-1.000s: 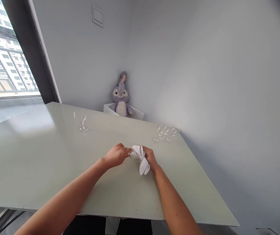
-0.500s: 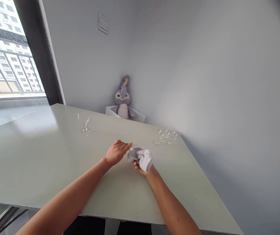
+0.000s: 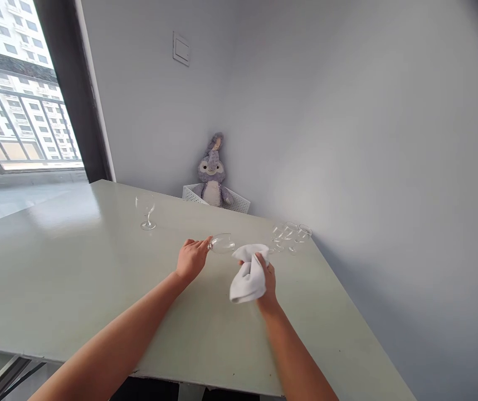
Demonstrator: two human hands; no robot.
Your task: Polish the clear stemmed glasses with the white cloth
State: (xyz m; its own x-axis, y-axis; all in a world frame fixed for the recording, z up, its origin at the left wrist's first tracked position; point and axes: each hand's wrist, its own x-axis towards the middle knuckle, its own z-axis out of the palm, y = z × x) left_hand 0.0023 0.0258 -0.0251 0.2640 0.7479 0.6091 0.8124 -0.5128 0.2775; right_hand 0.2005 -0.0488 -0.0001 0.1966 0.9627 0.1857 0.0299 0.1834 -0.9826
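Observation:
A clear stemmed glass [image 3: 222, 243] is tipped on its side above the table, its bowl pointing right. My left hand [image 3: 192, 259] is closed around the stem end, which the fingers hide. In my right hand [image 3: 269, 281] a white cloth [image 3: 249, 280] is bunched up, with part of it hanging toward the table. The cloth's upper fold is close to the glass's rim, just to its right. Farther left, another stemmed glass [image 3: 148, 225] stands upright on the table.
Several stemmed glasses [image 3: 291, 233] stand grouped near the table's right edge by the wall. Behind the table's far edge, a purple plush rabbit [image 3: 211, 192] sits in a white perforated basket [image 3: 240, 205]. The pale glossy table [image 3: 138, 289] reaches toward the window at left.
My right hand has drawn the cloth out of the glass's bowl and back to the right. The glass is now turned sideways in my left hand.

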